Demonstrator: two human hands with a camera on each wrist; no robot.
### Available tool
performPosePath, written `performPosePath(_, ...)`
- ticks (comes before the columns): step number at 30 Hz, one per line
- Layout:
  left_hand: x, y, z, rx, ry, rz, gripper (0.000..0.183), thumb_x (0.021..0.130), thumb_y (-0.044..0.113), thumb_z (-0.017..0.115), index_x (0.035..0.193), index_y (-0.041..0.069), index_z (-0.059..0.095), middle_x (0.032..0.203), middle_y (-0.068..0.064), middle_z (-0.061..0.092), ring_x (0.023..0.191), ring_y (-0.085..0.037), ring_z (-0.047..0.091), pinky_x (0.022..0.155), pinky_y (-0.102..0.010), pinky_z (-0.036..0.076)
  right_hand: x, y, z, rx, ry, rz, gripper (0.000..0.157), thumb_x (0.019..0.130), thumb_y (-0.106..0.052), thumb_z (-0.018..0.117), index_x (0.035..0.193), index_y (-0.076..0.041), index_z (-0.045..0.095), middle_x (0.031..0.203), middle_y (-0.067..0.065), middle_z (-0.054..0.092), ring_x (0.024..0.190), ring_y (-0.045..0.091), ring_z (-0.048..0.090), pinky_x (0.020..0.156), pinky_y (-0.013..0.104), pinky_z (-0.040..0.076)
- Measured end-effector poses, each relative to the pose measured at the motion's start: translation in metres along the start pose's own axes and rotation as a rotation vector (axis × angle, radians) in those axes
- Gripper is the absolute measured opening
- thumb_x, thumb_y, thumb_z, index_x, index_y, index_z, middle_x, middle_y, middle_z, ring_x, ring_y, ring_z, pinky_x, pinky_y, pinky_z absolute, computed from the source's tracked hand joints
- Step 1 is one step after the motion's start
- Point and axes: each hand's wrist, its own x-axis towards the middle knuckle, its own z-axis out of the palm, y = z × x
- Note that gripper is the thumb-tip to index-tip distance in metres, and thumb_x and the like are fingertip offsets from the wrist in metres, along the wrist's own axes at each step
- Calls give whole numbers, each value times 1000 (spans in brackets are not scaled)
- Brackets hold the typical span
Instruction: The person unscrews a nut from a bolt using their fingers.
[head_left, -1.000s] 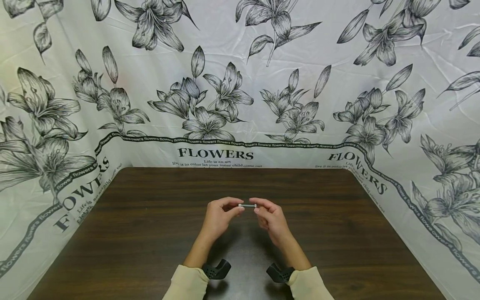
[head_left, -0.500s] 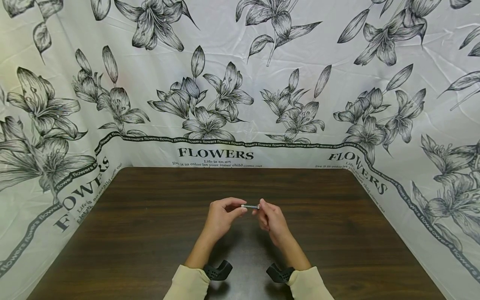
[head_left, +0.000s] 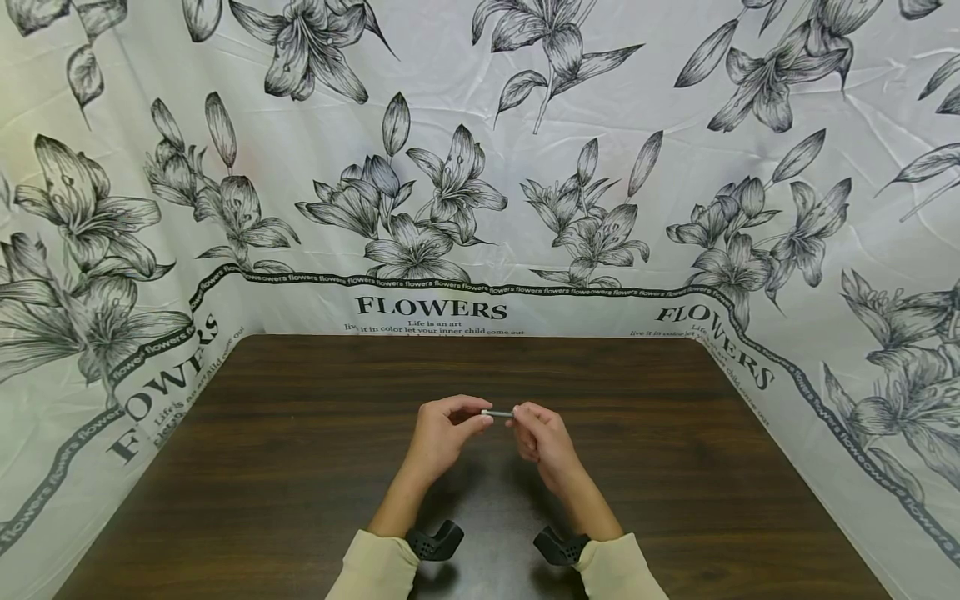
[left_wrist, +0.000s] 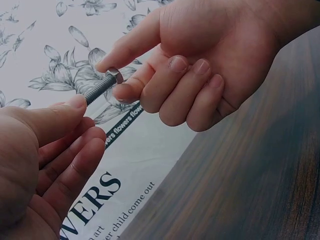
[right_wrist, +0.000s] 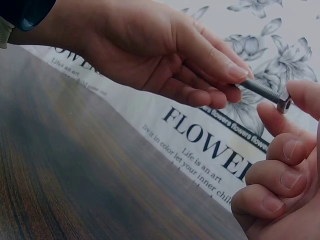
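Observation:
A grey metal bolt (head_left: 498,413) is held above the table between both hands, lying roughly level. Its threads (right_wrist: 262,90) show, and its right end (right_wrist: 284,104) is a wider, shiny piece with a dark recess. My left hand (head_left: 442,429) pinches the other end between thumb and fingers, which hide that end. At the wide end, the thumb and index finger of my right hand (head_left: 546,437) sit on either side of the rim. The right hand's other fingers (left_wrist: 172,95) are curled in toward the palm.
A dark wood-grain table (head_left: 300,467) spreads under the hands. White cloth (head_left: 585,100) printed with black flowers and lettering hangs behind it and on both sides. Each wrist wears a black camera mount, such as the left mount (head_left: 437,540).
The left hand and the bolt have shifted slightly right. The right thumb and index finger have changed their position around the bolt's wide end, now covering more of it in the head view.

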Motion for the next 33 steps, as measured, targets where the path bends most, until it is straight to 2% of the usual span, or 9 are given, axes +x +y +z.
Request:
performPosePath(3, 0, 0, 0, -10, 7, -2, 15, 80, -5, 75, 95, -6, 73, 84, -14, 71, 71, -26, 69, 64, -27, 56, 0, 0, 0, 9, 8, -9, 24, 101, -16, 52, 84, -11, 67, 51, -5, 34, 42, 6, 27, 43, 31, 14)
performPosePath(8, 0, -1, -1, -19, 15, -5, 15, 80, -4, 76, 95, -3, 73, 83, -13, 70, 68, -26, 68, 62, -28, 56, 0, 1, 0, 20, 30, -46, 14, 99, -10, 55, 92, -7, 67, 54, -4, 36, 43, 6, 30, 42, 27, 17)
performPosePath(11, 0, -2, -2, -25, 22, -6, 14, 80, -5, 76, 94, -3, 73, 82, -13, 70, 67, -26, 68, 62, -28, 56, 0, 2, -1, 3, 43, -67, 10, 97, -6, 58, 98, -1, 66, 55, -4, 38, 44, 5, 31, 42, 25, 19)
performPosePath(13, 1, -2, -2, -24, 24, -6, 14, 80, -6, 75, 94, -4, 73, 81, -14, 70, 66, -26, 68, 62, -28, 56, 0, 3, 0, -19, 53, -78, 12, 95, -3, 60, 102, 6, 65, 56, -5, 38, 44, 4, 30, 42, 23, 19)
performPosePath(18, 1, -3, -3, -9, 25, -16, 15, 80, -5, 75, 95, -7, 72, 82, -15, 70, 68, -25, 68, 62, -27, 56, 1, 2, 0, -91, 88, -93, 26, 93, -1, 62, 112, 17, 58, 58, -5, 39, 44, 5, 30, 43, 22, 22)
performPosePath(25, 5, -36, 0, -15, 38, -63, 16, 81, 1, 77, 96, -3, 73, 82, -10, 70, 67, -20, 67, 61, -28, 56, 2, -2, 4, -194, 132, -122, 24, 91, 5, 62, 113, 15, 61, 58, -5, 39, 45, 4, 34, 44, 21, 25)
performPosePath(28, 6, -41, -1, -21, 30, -55, 15, 82, 6, 78, 95, 1, 75, 79, -6, 70, 65, -17, 67, 60, -29, 56, -1, -12, 12, -264, 150, -154, 21, 90, 7, 63, 110, 16, 62, 58, -5, 39, 47, 4, 34, 44, 20, 26)
performPosePath(33, 6, -42, -2, -32, 6, -51, 13, 82, 10, 78, 93, 3, 75, 75, -4, 70, 63, -20, 67, 59, -38, 57, -5, -23, 21, -404, 195, -197, 17, 89, 5, 65, 105, 12, 66, 58, -5, 38, 49, 4, 33, 45, 19, 26)
